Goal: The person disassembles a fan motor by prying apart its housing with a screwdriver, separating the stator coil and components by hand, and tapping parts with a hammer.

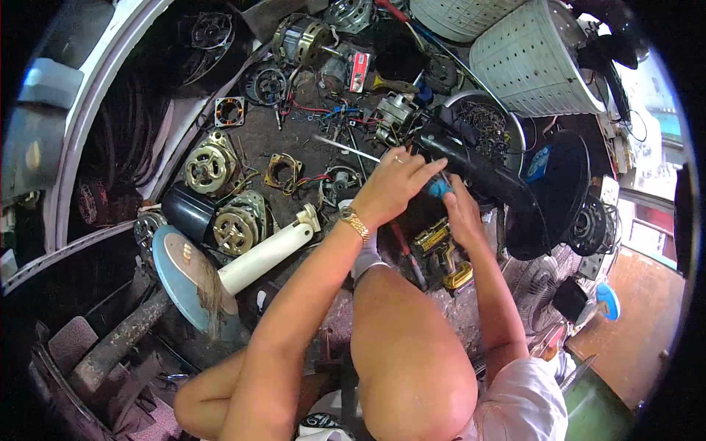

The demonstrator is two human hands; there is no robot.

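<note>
While the blue handle lies pinched inside the right grip, I cannot judge the left grip

Has a dark, dirt-stained floor across the middle, paler on the near side. Falls into deep shadow at left, around a curved white frame. Opens at right to a glaring bright gap, beyond a flat brown panel, with a green surface nearer.
</note>
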